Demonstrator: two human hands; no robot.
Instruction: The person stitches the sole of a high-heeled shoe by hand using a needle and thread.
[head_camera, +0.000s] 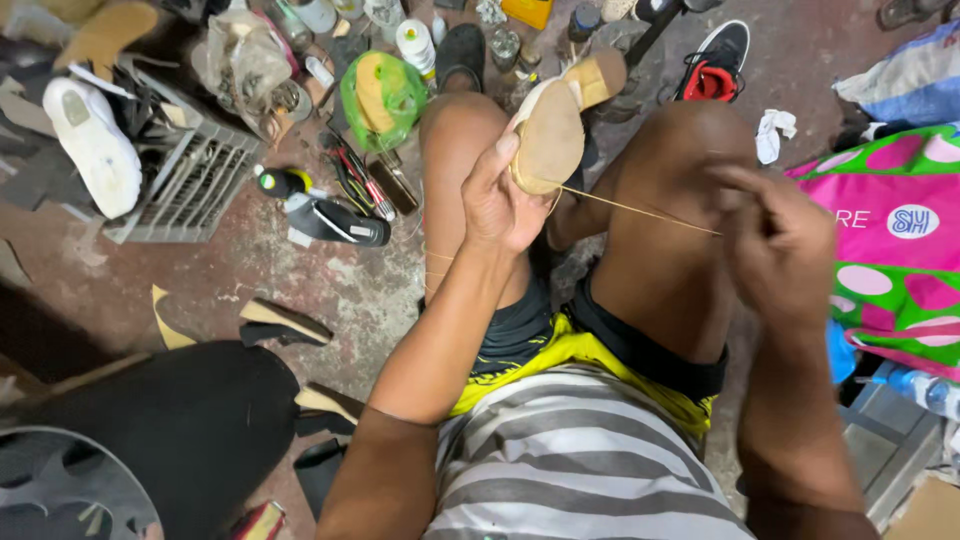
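Single head-worn camera, looking steeply down over wearer's striped shirt (580, 460) and bare knees toward cluttered workshop floor (340, 290). Close range: left hand (500, 200) with tan shoe sole (548, 135) sits upper centre, right hand (775, 235) right of it, slightly blurred. Wide lens takes in floor left of left hand, bright patterned bag (890, 240) beyond right hand. No second view.

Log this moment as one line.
left hand: holds tan shoe sole up | right hand: pulls thread taut | floor: scattered footwear
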